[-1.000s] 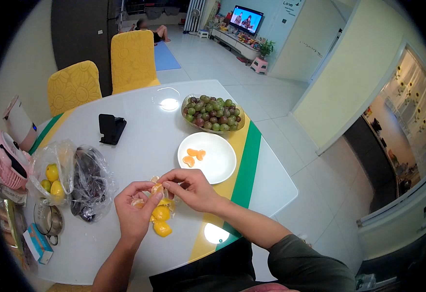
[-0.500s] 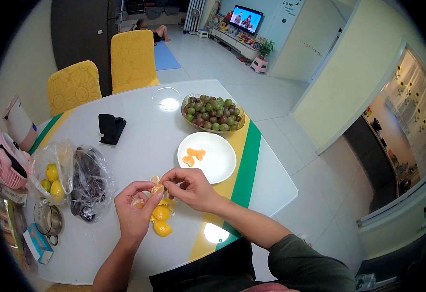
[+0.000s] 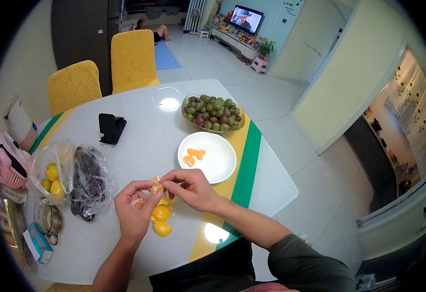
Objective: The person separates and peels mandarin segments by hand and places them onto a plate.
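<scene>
Orange citrus segment [image 3: 157,188], veined with white pith, pinched between thumb and fingers of the left hand [image 3: 133,212], with more peeled fruit [image 3: 137,202] against the palm. Thumb and fingertip of the right hand [image 3: 196,191] drawn narrow, nipping at the segment's edge. Just below, on the smooth white surface [image 3: 142,114], glossy yellow peel [image 3: 162,228] in curved lobes. Beyond, a round white dish [image 3: 221,170] with crescent-shaped loose segments [image 3: 188,160], then round green and purplish grapes [image 3: 208,112], heaped. To the left, a crinkled see-through bag [image 3: 66,153] around yellow-green fruit [image 3: 57,189]. "Love" legible in wall lettering [image 3: 288,3]; print on the blue-and-white box [image 3: 38,244] too small to read.
</scene>
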A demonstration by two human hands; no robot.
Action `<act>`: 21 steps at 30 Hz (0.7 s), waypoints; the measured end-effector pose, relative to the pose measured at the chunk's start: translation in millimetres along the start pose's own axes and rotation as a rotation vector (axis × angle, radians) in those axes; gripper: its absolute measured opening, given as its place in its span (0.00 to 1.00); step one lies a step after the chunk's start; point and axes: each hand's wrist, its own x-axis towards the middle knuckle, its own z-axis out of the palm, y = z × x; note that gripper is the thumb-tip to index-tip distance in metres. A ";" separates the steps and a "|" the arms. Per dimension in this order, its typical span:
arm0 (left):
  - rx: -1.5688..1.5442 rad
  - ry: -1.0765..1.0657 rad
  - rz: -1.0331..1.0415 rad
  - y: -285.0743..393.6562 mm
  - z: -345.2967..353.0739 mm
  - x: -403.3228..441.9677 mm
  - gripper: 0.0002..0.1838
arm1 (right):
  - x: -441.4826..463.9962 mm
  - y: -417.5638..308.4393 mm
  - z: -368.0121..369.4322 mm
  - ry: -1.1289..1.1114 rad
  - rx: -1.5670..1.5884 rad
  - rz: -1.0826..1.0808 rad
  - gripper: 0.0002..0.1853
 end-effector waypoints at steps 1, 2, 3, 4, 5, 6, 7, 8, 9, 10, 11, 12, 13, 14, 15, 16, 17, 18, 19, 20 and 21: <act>0.000 0.003 0.002 0.2 0.4 0.1 0.10 | 0.2 -1.3 -0.6 0.000 -0.007 -0.004 0.10; 0.000 0.005 0.004 0.3 0.6 0.1 0.10 | 0.2 -2.0 -0.9 0.000 -0.014 -0.008 0.10; 0.002 0.006 0.007 -0.2 0.5 0.2 0.10 | 0.1 -1.8 -0.8 0.002 -0.014 -0.011 0.10; 0.004 0.007 0.011 -1.1 0.1 0.3 0.10 | 0.0 -1.5 -0.5 0.003 -0.015 -0.013 0.10; 0.006 0.008 0.014 -2.0 0.1 0.6 0.10 | 0.0 -1.1 -0.2 0.005 -0.016 -0.016 0.10; 0.007 0.020 0.032 -3.0 0.6 1.0 0.10 | 0.0 -0.6 -0.1 0.006 -0.011 -0.015 0.10; 0.008 0.032 0.051 -4.2 1.5 1.5 0.10 | 0.0 -0.1 0.1 0.006 -0.006 -0.014 0.10; 0.008 0.044 0.069 -4.7 2.4 1.7 0.10 | 0.0 0.0 -0.1 0.006 -0.001 -0.013 0.10; 0.003 0.052 0.067 -4.8 2.7 1.6 0.10 | -0.1 -1.0 -0.1 0.006 -0.007 -0.012 0.10; -0.002 0.060 0.065 -4.8 3.0 1.5 0.10 | 0.0 -3.0 -0.1 0.006 -0.014 -0.011 0.10; -0.008 0.068 0.063 -4.8 3.2 1.5 0.10 | 0.1 -4.1 0.0 0.006 -0.021 -0.010 0.10; -0.007 0.068 0.065 -4.7 3.4 1.4 0.10 | 0.0 -3.7 -0.1 0.007 -0.025 -0.010 0.10; -0.007 0.068 0.068 -4.6 3.6 1.5 0.10 | -0.2 -2.9 -0.2 0.008 -0.029 -0.010 0.10; -0.006 0.068 0.070 -4.5 3.7 1.7 0.11 | -0.3 -2.4 -0.2 0.009 -0.033 -0.009 0.10; 0.000 0.057 0.050 -3.1 3.2 1.3 0.11 | -0.3 -2.3 -0.2 0.012 -0.038 -0.010 0.09; 0.006 0.045 0.029 -0.7 2.1 0.6 0.11 | -0.2 -2.3 -0.1 0.016 -0.043 -0.011 0.09; 0.012 0.033 0.008 0.7 1.5 0.2 0.11 | -0.2 -2.4 -0.1 0.020 -0.047 -0.011 0.09; 0.010 0.041 0.022 1.0 2.4 0.5 0.11 | -0.2 -2.4 -0.1 0.023 -0.060 -0.017 0.09; 0.007 0.050 0.036 1.4 3.9 0.6 0.11 | -0.4 -2.4 -0.1 0.027 -0.072 -0.023 0.09; 0.004 0.058 0.049 1.6 4.7 0.6 0.11 | -0.5 -2.4 0.0 0.031 -0.085 -0.029 0.09; 0.007 0.047 0.028 2.0 3.9 0.3 0.10 | -0.7 -2.3 0.2 0.038 -0.082 -0.025 0.09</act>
